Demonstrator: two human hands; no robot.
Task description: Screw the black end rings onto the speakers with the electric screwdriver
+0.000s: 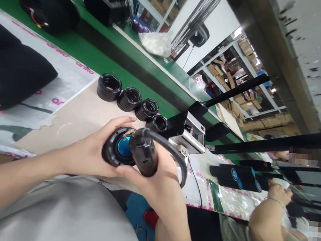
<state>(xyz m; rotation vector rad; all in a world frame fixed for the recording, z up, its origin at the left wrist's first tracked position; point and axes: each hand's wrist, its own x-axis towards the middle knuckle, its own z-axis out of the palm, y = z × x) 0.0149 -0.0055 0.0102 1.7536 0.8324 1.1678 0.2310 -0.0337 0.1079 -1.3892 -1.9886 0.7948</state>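
My left hand (98, 150) is wrapped round a black cylindrical part (111, 150) with a blue disc inside its ring-shaped end. My right hand (159, 169) grips a black handheld tool (145, 156), from which a thick black cable curves out to the right. The tool's head is close beside the blue disc; whether they touch is unclear. A short tan strand lies at the part's rim near the tool. Beyond my hands, several black threaded rings (129, 98) stand in a row on the beige board (78, 109).
A silver and black machine (191, 132) stands beyond the rings. Black fabric-like pieces (18, 74) lie at left. Black cylinders with blue ends (228, 176) are at right, near another person's hand (280, 194). A green belt (85, 46) runs behind the board.
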